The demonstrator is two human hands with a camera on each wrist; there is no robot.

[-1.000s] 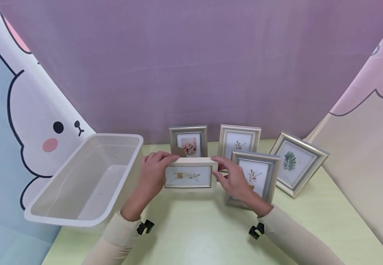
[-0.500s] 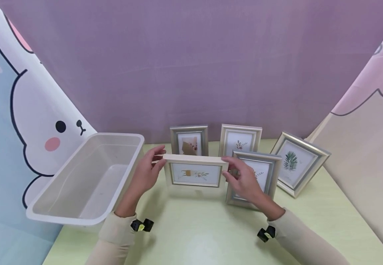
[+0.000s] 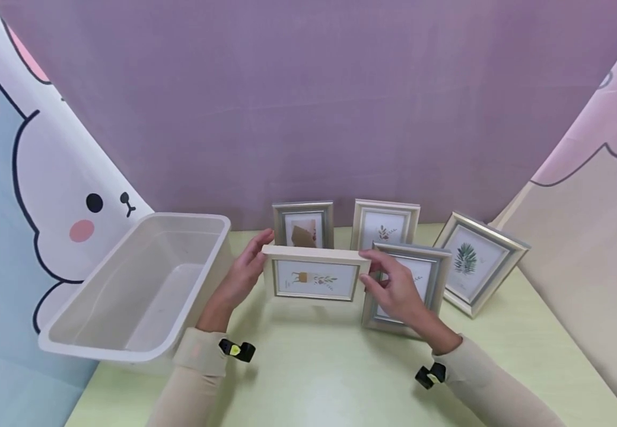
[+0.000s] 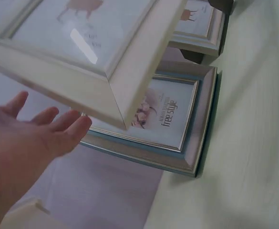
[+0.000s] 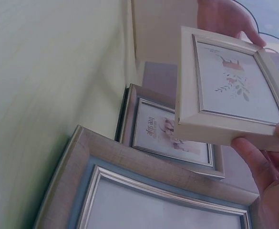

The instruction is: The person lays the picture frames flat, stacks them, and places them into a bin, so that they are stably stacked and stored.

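Observation:
A cream picture frame [image 3: 316,279] with a small deer-and-leaf print hangs sideways above the table, its face tilted up. My right hand [image 3: 398,292] pinches its right end, with the thumb in front and fingers behind. At the other end, my left hand [image 3: 244,273] has its fingers loosely extended beside the edge. The left wrist view shows those fingers [image 4: 58,123] uncurled along the frame's border, not wrapped round it. Whether they touch it is hard to tell. Behind the held frame stands a grey-brown frame [image 3: 330,228] with a flower photo, its lower part hidden.
A translucent plastic bin [image 3: 148,284] stands at the left of the pale green table [image 3: 308,379]. To the right are a cream-silver frame [image 3: 359,222], a blue-grey frame [image 3: 444,290] partly behind my right hand, and a tilted frame with a green leaf print [image 3: 474,261].
The cream frame has shifted right with my right hand. My left hand has let go of its top left corner, drawn away, then come back beside the left edge.

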